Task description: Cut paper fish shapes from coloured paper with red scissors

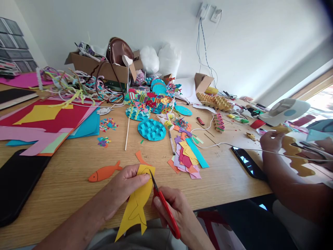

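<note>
My left hand [130,182] pinches a strip of yellow paper [139,198] with a fish outline drawn on it, thumb on top near the upper end. The strip's lower end has pointed, cut edges. Red-handled scissors [163,205] are gripped in my right hand [174,205]. Their dark blades reach the right edge of the yellow paper near its top, by my left thumb. An orange paper fish [104,172] lies on the table left of my left hand. A curved orange scrap [142,158] sits just beyond the yellow paper.
Paper scraps [186,156], a pen [171,142] and a round blue wavy disc [151,130] lie ahead. Coloured sheets [52,121] and a black phone-like object [20,187] are at left. At right, a co-worker's hands [273,140] hold wavy yellow-brown material beside a phone [248,163].
</note>
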`<state>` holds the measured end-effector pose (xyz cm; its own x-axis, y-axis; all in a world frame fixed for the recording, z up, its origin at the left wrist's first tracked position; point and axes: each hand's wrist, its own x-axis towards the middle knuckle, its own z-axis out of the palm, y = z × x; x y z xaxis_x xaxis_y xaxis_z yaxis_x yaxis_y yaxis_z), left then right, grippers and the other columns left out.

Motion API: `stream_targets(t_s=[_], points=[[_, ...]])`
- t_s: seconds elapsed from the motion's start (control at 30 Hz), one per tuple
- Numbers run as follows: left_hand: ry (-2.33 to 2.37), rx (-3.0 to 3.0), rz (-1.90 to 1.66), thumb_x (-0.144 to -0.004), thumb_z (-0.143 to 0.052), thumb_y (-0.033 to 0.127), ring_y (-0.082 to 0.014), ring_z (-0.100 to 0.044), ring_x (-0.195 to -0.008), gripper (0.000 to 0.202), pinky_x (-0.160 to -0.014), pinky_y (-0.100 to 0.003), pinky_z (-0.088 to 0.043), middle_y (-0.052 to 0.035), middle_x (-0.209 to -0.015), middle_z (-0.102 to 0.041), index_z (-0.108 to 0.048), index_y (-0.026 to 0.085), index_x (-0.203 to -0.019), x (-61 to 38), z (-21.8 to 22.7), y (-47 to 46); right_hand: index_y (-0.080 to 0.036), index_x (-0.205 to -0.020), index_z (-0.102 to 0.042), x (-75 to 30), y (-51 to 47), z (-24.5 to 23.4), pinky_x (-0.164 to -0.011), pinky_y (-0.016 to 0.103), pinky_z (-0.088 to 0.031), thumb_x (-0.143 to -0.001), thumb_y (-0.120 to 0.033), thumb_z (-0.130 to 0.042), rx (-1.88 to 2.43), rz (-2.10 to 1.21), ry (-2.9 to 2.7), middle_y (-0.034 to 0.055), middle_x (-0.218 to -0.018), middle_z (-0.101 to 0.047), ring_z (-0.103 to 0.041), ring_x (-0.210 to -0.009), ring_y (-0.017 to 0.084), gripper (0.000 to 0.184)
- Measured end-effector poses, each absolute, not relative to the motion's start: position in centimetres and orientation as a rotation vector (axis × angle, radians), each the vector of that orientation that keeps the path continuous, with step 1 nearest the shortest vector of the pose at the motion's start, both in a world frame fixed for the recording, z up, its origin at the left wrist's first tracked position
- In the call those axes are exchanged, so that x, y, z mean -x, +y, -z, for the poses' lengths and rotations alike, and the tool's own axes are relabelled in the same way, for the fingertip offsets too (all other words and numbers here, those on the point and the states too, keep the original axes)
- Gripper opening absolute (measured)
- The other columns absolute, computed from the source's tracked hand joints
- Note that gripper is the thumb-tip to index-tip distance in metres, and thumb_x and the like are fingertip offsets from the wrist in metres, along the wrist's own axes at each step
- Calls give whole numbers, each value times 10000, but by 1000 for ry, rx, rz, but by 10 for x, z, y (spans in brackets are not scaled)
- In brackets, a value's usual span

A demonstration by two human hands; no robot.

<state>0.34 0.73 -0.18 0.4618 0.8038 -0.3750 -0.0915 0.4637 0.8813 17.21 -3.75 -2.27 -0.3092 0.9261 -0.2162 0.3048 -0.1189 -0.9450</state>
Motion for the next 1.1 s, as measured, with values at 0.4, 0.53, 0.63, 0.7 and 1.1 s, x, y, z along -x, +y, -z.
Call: stream_targets(t_s=[0.4,0.53,0.63,0.7,1.1], points=[[993,-1057,-712,-754,-557,407,-98,-365,-543,245,-500,-217,-294,55,-579,-431,-537,168,-701,-6,3,6,-171,-606,-432,-173,-38,24,-401,183,-238,-880,-527,-439,1387,-1446,-1606,-50,-475,-417,-343,-426,60,449],[962,-1028,-679,-740,-568,411,-99,-381,-526,249,-493,-221,-298,51,-573,-449,-517,173,-687,-6,2,7,-168,-605,-430,-173,-37,23,-419,189,-227,-884,-511,-440,1402,-1396,-1646,-52,-503,-397,-329,-456,61,442],[929,-991,-674,-742,-580,403,-99,-403,-519,238,-491,-216,-308,47,-574,-477,-533,174,-700,-5,2,7,-170,-596,-419,-173,-37,21,-425,188,-235,-885,-497,-442,1394,-1398,-1648,-53,-501,-392,-329,-463,63,438],[918,-970,-667,-742,-589,395,-104,-426,-522,229,-497,-216,-323,43,-576,-498,-541,176,-696,-5,1,7,-172,-594,-414,-173,-38,20,-418,185,-237,-885,-487,-444,1393,-1420,-1625,-55,-494,-389,-327,-455,63,430],[856,-919,-612,-752,-600,389,-120,-473,-548,227,-545,-233,-360,34,-590,-521,-549,176,-694,-4,-3,8,-177,-609,-428,-173,-37,21,-413,185,-258,-888,-513,-430,1411,-1452,-1608,-50,-495,-431,-362,-440,67,437]])
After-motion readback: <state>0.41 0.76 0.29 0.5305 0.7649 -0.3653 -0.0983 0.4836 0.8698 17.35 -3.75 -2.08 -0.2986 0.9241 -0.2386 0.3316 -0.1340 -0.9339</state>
